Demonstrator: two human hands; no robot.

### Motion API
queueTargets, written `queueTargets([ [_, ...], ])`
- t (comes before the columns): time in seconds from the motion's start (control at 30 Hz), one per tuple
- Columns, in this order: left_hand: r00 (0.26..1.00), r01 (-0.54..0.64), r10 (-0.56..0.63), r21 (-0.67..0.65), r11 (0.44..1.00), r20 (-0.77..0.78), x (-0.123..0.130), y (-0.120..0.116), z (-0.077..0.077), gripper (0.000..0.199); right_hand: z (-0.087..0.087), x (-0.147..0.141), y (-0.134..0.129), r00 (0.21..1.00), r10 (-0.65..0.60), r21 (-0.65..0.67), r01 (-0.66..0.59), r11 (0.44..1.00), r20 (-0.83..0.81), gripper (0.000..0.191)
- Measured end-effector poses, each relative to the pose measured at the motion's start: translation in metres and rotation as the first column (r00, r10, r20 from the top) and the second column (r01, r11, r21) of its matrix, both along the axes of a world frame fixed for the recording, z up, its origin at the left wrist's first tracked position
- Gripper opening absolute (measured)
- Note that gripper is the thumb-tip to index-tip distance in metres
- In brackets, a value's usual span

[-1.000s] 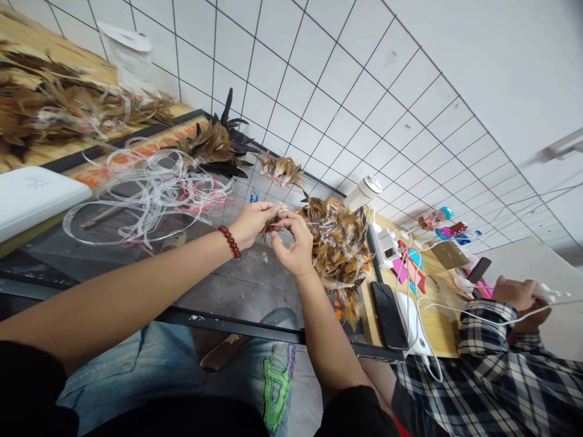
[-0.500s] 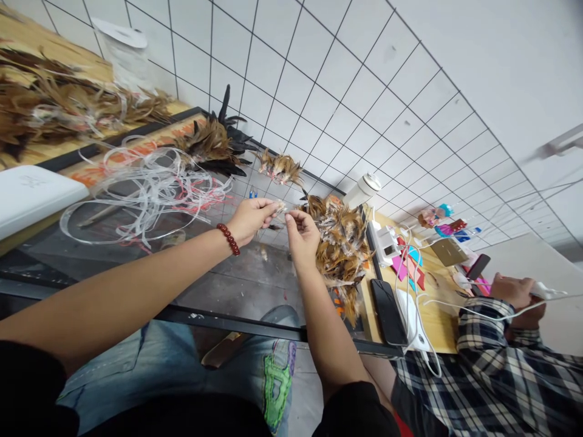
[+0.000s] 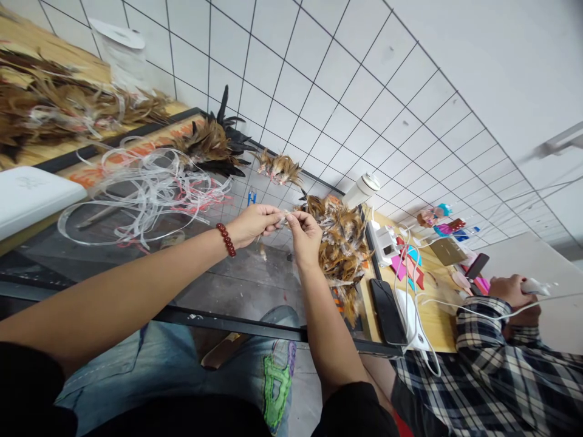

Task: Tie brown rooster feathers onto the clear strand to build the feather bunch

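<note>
The small pale tuft was held just left of the brown feather pile; most of it was covered by fingers, so its full shape could not be made out. Half a second earlier, a gap had been left between the two hands; by now it had been closed, and the fingertips were almost met over the tuft. From this it was judged that the piece was being worked from both sides again, rather than merely held. It was pinched narrowly by the thumb and fingers of the left hand, on the side away from the pile. Its other end was gripped, as far as could be seen, by the thumb and forefinger of the right hand, right beside the pile.

Room for moving was offered left of the pile by the dark tabletop, bounded toward the body by the black edge. Farther left of the pile, that room was limited by the tangled clear strips. Rightward, little was allowed, since the wrist was nearly brushed by the pile.
</note>
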State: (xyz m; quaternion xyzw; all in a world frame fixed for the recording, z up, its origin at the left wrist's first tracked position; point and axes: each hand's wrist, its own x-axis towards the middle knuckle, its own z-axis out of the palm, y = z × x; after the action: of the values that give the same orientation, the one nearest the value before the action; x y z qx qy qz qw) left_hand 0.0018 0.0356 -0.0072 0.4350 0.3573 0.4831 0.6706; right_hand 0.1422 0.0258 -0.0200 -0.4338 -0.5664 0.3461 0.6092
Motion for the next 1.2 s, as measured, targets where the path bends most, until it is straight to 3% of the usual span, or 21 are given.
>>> queueTargets([
  [0.13, 0.997, 0.079, -0.079, 0.010, 0.997, 0.012, -0.003, 0.002, 0.001, 0.013, 0.002, 0.005, 0.003, 0.984, 0.177, -0.033, -0.178, 0.984, -0.029, 0.033],
  [0.27, 0.983, 0.184, -0.184, 0.013, 0.983, 0.006, -0.007, 0.001, 0.002, 0.017, 0.003, 0.013, 0.004, 0.962, 0.265, -0.029, -0.264, 0.964, 0.058, 0.020],
  [0.47, 0.954, 0.295, -0.291, -0.067, 0.953, 0.066, -0.007, -0.002, 0.007, 0.021, 0.003, 0.017, 0.003, 0.977, 0.171, 0.062, -0.180, 0.982, 0.127, 0.015],
  [0.57, 0.965, 0.260, -0.261, -0.044, 0.965, -0.002, -0.006, -0.002, 0.005, 0.028, 0.003, 0.015, 0.002, 0.970, 0.120, 0.075, -0.139, 0.987, 0.211, 0.015],
  [0.7, 0.975, 0.193, -0.187, 0.045, 0.980, -0.119, -0.005, 0.001, -0.001, 0.025, 0.002, 0.010, 0.001, 0.983, 0.090, 0.023, -0.094, 0.995, 0.157, 0.015],
  [0.83, 0.986, 0.149, -0.147, 0.018, 0.989, -0.081, -0.007, 0.002, 0.000, 0.019, -0.002, 0.009, 0.007, 1.000, -0.011, -0.070, 0.011, 0.997, -0.004, 0.023],
  [0.97, 0.998, 0.067, -0.067, 0.004, 0.998, -0.013, -0.007, 0.003, 0.005, 0.016, -0.012, 0.015, 0.016, 0.994, -0.043, -0.187, 0.061, 0.981, 0.100, 0.021],
  [1.07, 0.990, -0.111, 0.112, -0.011, 0.994, 0.081, -0.007, 0.006, 0.007, 0.015, -0.018, 0.018, 0.015, 0.919, -0.065, -0.129, 0.125, 0.984, 0.390, 0.018],
  [1.2, 0.904, -0.381, 0.388, -0.072, 0.922, 0.179, -0.012, 0.014, 0.010, 0.015, -0.020, 0.014, 0.006, 0.614, -0.047, -0.013, 0.094, 0.996, 0.788, 0.029],
])
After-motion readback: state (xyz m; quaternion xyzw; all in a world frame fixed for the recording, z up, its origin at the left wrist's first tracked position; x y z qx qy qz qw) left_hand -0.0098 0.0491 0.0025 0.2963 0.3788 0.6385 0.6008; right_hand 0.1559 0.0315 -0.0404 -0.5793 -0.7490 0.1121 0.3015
